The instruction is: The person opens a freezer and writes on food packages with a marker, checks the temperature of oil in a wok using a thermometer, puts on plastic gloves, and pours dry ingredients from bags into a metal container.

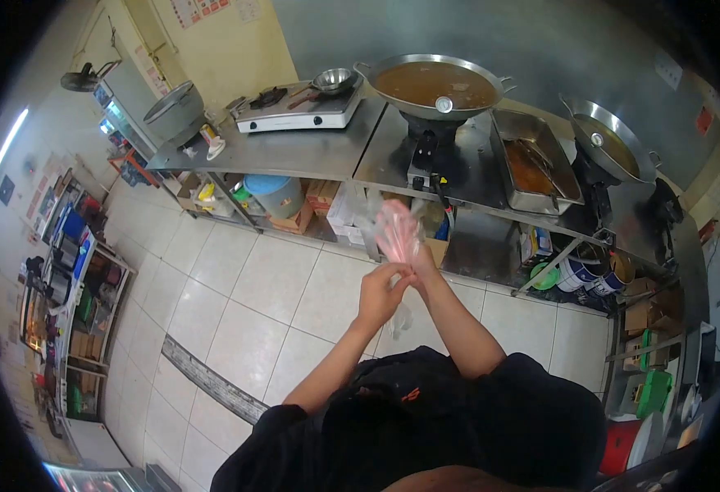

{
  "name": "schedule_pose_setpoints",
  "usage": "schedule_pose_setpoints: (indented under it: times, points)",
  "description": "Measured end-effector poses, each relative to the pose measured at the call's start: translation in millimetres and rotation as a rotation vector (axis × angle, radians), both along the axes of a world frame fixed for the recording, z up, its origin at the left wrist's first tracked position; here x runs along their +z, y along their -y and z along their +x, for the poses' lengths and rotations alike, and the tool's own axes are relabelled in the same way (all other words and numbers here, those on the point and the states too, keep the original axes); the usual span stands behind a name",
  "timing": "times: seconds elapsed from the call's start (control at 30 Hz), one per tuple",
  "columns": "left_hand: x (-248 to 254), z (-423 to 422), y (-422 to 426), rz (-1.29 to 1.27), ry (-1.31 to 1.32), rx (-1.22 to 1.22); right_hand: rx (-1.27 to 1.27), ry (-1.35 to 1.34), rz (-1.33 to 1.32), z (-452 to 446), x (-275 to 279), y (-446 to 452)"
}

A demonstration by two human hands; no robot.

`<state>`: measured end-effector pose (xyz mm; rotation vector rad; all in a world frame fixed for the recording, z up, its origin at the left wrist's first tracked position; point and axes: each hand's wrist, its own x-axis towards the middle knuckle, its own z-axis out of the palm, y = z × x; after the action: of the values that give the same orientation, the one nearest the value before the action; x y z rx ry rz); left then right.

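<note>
A clear plastic glove (396, 228) covers the spread fingers of my right hand (403, 238), which is raised in front of the counter. My left hand (383, 293) is closed at the right wrist, pinching the glove's cuff between thumb and fingers. Some more clear plastic (400, 321) hangs below the left hand. Beyond my hands, on the steel counter (335, 152), is a wide pan of brown liquid (434, 85) with a round dial at its rim. To its right lies a steel tray (569, 193) holding tongs and reddish-brown liquid.
A two-burner stove (294, 119) with a small bowl and a large pot (173, 113) stand on the left of the counter. Another pan (610, 139) is at the right. Boxes, a blue-lidded bucket (276, 197) and tins fill the lower shelf. A metal floor strip (208, 380) crosses the tiles.
</note>
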<state>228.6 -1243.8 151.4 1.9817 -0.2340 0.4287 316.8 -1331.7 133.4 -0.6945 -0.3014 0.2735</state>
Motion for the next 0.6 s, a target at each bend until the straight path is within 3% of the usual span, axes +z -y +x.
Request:
schedule_pose_setpoints:
  times: [0.07,0.1,0.2,0.27,0.33,0.37,0.47,0.53,0.6]
  points:
    - [-3,15,-1,0.0,0.006,-0.019,-0.03,0.006,0.116,32,-35,-2]
    - [-19,28,-3,-0.053,0.085,-0.059,-0.086,0.026,-0.071,44,-44,2]
    - [-10,32,8,-0.083,0.003,-0.078,0.016,0.241,-0.137,55,-29,13]
    - [-2,26,19,-0.04,-0.03,-0.073,0.289,0.201,-0.106,59,-17,13]
    - [-2,27,23,0.002,-0.066,-0.069,0.194,0.378,-0.443,71,-13,6]
    - [-8,32,21,0.011,-0.018,-0.065,0.103,0.202,-0.274,74,-14,3]
    - [-16,47,4,-0.007,-0.015,-0.111,-0.168,0.09,-0.118,89,-18,2]
    - [-17,49,0,-0.038,-0.065,-0.162,-0.467,0.142,-0.096,88,-10,5]
    - [-14,46,-1,-0.085,-0.015,-0.226,-0.537,0.239,-0.118,69,15,-3]
